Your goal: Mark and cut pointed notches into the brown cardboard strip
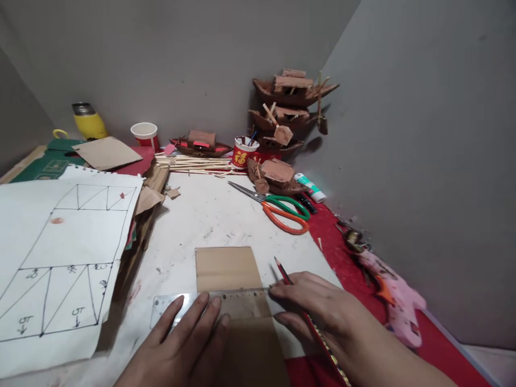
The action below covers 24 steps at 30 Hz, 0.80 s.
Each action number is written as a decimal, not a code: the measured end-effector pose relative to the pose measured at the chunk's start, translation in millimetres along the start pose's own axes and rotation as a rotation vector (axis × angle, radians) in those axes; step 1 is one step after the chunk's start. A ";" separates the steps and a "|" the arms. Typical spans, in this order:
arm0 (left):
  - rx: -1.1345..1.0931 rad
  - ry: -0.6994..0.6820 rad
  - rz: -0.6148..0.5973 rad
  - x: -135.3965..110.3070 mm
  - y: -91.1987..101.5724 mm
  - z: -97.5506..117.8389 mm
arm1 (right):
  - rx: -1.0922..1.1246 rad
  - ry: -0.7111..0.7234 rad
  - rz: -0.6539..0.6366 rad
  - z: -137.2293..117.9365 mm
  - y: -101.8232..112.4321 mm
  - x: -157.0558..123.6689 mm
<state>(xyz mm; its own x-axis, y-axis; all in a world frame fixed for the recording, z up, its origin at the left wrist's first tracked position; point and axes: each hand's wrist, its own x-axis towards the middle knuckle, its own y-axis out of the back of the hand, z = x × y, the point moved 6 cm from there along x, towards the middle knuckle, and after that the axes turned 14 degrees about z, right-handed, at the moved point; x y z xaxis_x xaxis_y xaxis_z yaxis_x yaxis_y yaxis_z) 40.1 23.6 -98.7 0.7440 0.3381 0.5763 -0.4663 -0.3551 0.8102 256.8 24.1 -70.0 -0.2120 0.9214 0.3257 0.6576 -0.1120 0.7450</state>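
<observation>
**Clear ruler [245, 305] laid across brown cardboard [228, 263]**

Your cardboard lies flat on the white work surface [181, 223], directly in front of you; it is plain and straight-edged, with a faint line across its far part and the near part darker, in shadow. The see-through ruler crosses it, its left end reaching past the cardboard's edge. Your left hand [185, 344] rests on the ruler, fingers extended and slightly spread, gripping nothing. Your right hand [322, 306] has its fingers curled around a pencil [283, 271], dark point aimed away from you; whether those fingertips touch the ruler's right end, you can't tell.
</observation>
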 end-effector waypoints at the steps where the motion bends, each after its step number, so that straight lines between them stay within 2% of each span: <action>1: -0.007 0.000 -0.014 0.7 1.3 -0.6 | -0.003 -0.006 -0.002 -0.1 0.2 -0.1; 6: -0.008 -0.018 -0.069 3.3 6.1 -0.6 | -0.039 0.005 -0.003 -2.5 -0.1 0.3; 16: 0.045 -0.119 -0.051 0.5 3.2 -3.1 | -0.022 0.013 0.032 -4.0 1.3 0.8; 24: 0.030 -0.111 -0.044 -0.9 0.4 -3.8 | -0.022 -0.014 0.021 -3.4 1.7 3.0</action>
<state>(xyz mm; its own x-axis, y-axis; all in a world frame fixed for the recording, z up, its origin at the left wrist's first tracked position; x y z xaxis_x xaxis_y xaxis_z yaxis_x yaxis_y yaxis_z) 37.4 26.5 -98.4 0.8124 0.2562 0.5239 -0.4189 -0.3687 0.8298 254.8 25.4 -65.7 -0.1881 0.9240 0.3330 0.6457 -0.1391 0.7508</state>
